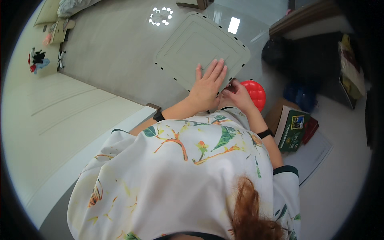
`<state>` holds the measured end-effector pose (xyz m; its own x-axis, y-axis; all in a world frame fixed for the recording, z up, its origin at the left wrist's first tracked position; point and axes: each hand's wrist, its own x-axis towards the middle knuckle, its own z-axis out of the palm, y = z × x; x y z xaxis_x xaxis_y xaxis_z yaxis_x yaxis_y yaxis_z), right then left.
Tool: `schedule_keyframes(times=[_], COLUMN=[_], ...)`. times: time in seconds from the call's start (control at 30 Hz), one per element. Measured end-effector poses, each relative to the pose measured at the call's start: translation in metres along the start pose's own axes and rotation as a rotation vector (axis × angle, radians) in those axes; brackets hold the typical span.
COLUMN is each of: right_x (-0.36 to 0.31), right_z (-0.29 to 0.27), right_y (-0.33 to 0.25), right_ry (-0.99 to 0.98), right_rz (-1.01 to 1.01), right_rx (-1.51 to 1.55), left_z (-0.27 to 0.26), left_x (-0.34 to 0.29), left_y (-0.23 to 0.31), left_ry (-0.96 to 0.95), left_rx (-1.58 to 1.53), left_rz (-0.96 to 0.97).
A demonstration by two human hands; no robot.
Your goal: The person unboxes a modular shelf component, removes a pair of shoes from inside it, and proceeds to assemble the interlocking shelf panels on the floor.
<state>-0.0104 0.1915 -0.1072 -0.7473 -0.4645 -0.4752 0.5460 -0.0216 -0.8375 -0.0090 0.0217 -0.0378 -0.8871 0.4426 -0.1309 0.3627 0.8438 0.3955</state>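
A grey square panel (188, 44) with rounded corners, shallow raised outlines and dark slots along its edges lies in front of me, turned cornerwise; it looks like a plastic lid. My left hand (208, 84) rests flat on its near part, fingers stretched out. At the panel's near right edge, my right hand (239, 95) has its fingers curled and pressed together. A small dark bit shows by those fingertips, too hidden to name. Each wrist wears a black band.
Right of the panel is a red round cushioned stool top (254, 94). Further right are a green and white box (293, 130), a blue see-through container (299, 97), a black bag (276, 52) and a black case (316, 56). A white wall (80, 108) edges the left side.
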Motion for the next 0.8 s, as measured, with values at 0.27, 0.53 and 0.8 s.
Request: schedule_keyframes(times=[0.27,0.53,0.8], right_x=[0.003,0.001,0.001], right_z=[0.006,0.01,0.007], right_y=[0.014,0.028,0.019], right_ry=[0.029,0.022,0.044], right_rz=[-0.118,-0.163,-0.092], right_rx=[0.007,0.228,0.182], left_z=[-0.001,0.001,-0.021], left_x=[0.0,-0.001,-0.013], left_y=[0.001,-0.011,-0.035], left_ry=[0.0,0.273,0.275], left_rx=[0.038,-0.295,-0.83], left_rz=[-0.007,0.2,-0.015])
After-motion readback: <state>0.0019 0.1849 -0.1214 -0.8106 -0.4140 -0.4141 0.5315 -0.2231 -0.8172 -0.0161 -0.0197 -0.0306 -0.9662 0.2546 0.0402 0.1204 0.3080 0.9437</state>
